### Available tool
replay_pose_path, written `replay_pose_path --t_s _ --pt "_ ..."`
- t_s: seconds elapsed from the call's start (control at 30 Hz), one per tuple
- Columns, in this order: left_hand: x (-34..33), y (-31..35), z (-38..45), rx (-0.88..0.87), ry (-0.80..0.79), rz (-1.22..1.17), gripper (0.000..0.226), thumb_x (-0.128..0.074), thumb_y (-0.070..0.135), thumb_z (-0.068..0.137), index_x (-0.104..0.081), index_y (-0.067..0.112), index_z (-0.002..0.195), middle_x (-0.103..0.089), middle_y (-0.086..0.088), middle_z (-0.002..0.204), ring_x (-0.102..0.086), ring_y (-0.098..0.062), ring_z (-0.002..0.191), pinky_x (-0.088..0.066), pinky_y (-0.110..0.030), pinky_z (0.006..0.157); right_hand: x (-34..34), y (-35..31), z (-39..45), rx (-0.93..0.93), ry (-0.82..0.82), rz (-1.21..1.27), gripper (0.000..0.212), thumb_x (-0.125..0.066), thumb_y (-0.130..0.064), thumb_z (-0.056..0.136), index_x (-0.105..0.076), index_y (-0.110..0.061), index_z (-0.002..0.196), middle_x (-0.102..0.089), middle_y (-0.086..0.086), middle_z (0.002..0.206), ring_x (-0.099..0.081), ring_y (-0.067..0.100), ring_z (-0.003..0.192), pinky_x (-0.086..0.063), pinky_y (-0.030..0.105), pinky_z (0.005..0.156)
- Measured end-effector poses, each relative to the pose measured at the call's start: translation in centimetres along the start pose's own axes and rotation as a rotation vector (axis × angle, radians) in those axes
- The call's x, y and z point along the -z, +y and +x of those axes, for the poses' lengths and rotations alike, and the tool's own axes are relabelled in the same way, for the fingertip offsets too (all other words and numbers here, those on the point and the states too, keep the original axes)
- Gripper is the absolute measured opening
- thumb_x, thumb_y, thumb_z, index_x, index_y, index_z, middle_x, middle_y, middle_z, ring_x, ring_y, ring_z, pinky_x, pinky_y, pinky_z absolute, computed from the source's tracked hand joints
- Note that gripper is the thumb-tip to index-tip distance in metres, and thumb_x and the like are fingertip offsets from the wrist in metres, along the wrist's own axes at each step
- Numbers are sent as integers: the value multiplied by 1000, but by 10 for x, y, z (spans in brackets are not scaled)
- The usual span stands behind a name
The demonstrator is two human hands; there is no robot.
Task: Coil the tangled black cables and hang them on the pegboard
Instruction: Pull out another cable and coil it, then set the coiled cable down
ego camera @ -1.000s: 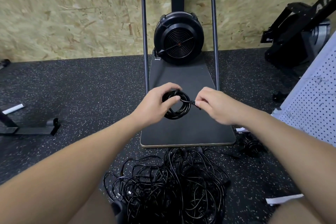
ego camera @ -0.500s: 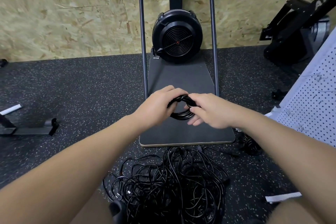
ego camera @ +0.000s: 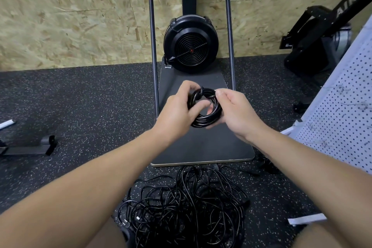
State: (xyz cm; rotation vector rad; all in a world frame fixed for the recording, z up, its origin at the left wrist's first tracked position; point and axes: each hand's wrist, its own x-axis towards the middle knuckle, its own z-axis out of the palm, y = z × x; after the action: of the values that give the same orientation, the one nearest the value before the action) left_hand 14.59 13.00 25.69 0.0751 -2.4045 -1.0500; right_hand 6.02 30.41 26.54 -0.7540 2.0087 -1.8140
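A small coil of black cable [ego camera: 207, 116] is held up between both hands above a dark platform. My left hand [ego camera: 177, 108] grips the coil's left side, thumb through the loop. My right hand [ego camera: 233, 110] pinches the coil at its top right and cups it from the right. A big tangle of black cables [ego camera: 185, 205] lies on the floor in front of my knees. The white pegboard [ego camera: 340, 115] leans at the right edge of the view.
A black fan-wheel machine [ego camera: 191, 44] with two upright rails stands on the dark platform [ego camera: 201, 147] against the chipboard wall. More black gym gear [ego camera: 316, 40] sits at the back right. A small cable bundle [ego camera: 267, 163] lies by the pegboard's foot. White strips lie on the speckled rubber floor.
My right hand went from pulling the cable's end out to the right to closing on the coil's top right. Both hands shifted slightly with the coil.
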Motion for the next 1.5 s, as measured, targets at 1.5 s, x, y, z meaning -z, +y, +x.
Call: replay_pose_path --t_s 1.5 --pt "-503 -105 -49 782 -655 -142 29 -74 6 98 -75 18 125 -75 5 104 -73 -20 101 -59 -41 103 275 382 -83 -778 348 -499 35 -77 -24 104 -76 -13 137 -77 3 133 -70 19 119 -48 28 103"
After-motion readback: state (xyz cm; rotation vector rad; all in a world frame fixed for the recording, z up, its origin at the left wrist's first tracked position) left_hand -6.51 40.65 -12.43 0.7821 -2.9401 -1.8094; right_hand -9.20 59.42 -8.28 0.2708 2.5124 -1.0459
